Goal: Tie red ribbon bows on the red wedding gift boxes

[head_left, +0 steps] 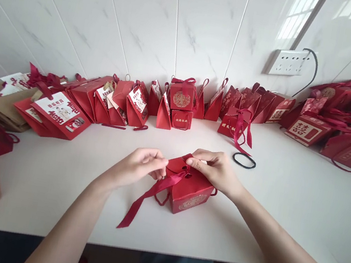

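Right hand [214, 169] grasps a red cardboard box [191, 189] by its top; below left hand [140, 164], grip unclear, trails crimson satin ribbon [141, 199].

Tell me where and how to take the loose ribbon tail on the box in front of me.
Probably best near the free end of the ribbon, pinched across its flat width by the left hand, coming from your left. That tail trails out past the box toward your near left, while its other end runs to the box top.
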`<move>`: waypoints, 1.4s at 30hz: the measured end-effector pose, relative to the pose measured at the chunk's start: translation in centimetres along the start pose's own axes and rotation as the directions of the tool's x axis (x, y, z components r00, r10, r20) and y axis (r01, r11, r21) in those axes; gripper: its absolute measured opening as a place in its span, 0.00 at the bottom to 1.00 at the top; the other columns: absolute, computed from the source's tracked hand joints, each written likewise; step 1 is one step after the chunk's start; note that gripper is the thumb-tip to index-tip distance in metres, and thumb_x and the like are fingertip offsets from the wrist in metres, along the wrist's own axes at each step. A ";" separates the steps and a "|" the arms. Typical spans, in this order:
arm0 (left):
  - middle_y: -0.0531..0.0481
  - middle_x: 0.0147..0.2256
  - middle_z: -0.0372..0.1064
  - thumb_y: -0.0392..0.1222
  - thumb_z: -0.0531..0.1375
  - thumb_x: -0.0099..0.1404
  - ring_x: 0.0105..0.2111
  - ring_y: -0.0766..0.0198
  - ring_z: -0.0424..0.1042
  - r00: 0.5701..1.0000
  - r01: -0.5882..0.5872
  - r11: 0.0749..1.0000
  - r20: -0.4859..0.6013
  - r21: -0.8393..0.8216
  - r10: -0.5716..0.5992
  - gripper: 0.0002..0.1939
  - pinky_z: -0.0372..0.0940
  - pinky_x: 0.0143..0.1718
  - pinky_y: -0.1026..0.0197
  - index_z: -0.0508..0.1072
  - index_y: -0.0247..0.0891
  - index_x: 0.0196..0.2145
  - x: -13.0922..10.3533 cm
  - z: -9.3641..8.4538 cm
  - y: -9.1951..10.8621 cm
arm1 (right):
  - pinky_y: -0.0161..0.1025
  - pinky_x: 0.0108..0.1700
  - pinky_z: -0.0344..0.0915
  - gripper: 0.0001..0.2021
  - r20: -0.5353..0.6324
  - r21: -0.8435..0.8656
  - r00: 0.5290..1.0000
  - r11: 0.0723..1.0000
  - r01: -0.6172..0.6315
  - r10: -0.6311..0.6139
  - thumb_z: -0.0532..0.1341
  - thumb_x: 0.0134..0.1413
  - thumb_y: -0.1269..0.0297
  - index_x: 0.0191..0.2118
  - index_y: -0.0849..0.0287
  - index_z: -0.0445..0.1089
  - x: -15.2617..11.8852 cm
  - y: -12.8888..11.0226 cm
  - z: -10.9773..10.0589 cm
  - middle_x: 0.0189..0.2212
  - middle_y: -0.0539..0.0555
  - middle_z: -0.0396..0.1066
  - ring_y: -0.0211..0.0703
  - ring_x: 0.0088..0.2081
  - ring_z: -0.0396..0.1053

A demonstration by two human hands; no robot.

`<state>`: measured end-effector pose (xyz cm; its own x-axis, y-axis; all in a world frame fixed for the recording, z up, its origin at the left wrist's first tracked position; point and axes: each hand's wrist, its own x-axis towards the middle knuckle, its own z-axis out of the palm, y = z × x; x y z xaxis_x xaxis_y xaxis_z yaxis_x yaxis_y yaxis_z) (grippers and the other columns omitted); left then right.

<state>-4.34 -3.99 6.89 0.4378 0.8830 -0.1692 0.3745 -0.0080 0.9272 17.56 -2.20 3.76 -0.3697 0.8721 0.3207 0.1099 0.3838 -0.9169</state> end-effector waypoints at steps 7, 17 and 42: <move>0.55 0.28 0.69 0.53 0.56 0.62 0.28 0.66 0.68 0.991 0.131 0.961 -0.069 0.243 -0.117 0.14 0.61 0.30 0.65 0.67 0.39 0.32 -1.8 2.5 0.1 | 0.35 0.33 0.62 0.16 0.084 -0.050 0.996 0.998 0.024 -0.020 0.52 0.61 0.60 0.31 0.62 0.72 -0.5 -0.3 0.0 0.34 0.54 0.69 0.36 0.30 0.67; 0.56 0.24 0.63 0.51 0.56 0.62 0.22 0.71 0.59 0.998 0.032 0.969 -0.066 0.246 -0.016 0.14 0.54 0.23 0.68 0.67 0.37 0.27 -1.3 1.7 2.6 | 0.37 0.37 0.67 0.08 0.005 0.023 0.999 0.999 -0.042 0.042 0.64 0.50 0.60 0.30 0.60 0.72 -0.3 0.1 1.0 0.31 0.53 0.74 0.39 0.33 0.70; 0.51 0.40 0.65 0.40 0.56 0.64 0.27 0.67 0.65 0.917 -0.105 0.468 -0.097 0.877 0.388 0.06 0.54 0.27 0.63 0.71 0.39 0.32 -1.8 1.9 5.1 | 0.33 0.34 0.66 0.09 0.014 0.127 0.998 0.990 -0.064 0.063 0.62 0.52 0.62 0.37 0.62 0.69 -0.2 0.5 1.3 0.32 0.52 0.75 0.37 0.33 0.72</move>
<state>-1.64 -6.49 11.25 0.4671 0.8518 0.2369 0.8465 -0.5083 0.1585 16.49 -2.56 2.90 -0.3752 0.8900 0.2591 0.0157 0.2856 -0.9582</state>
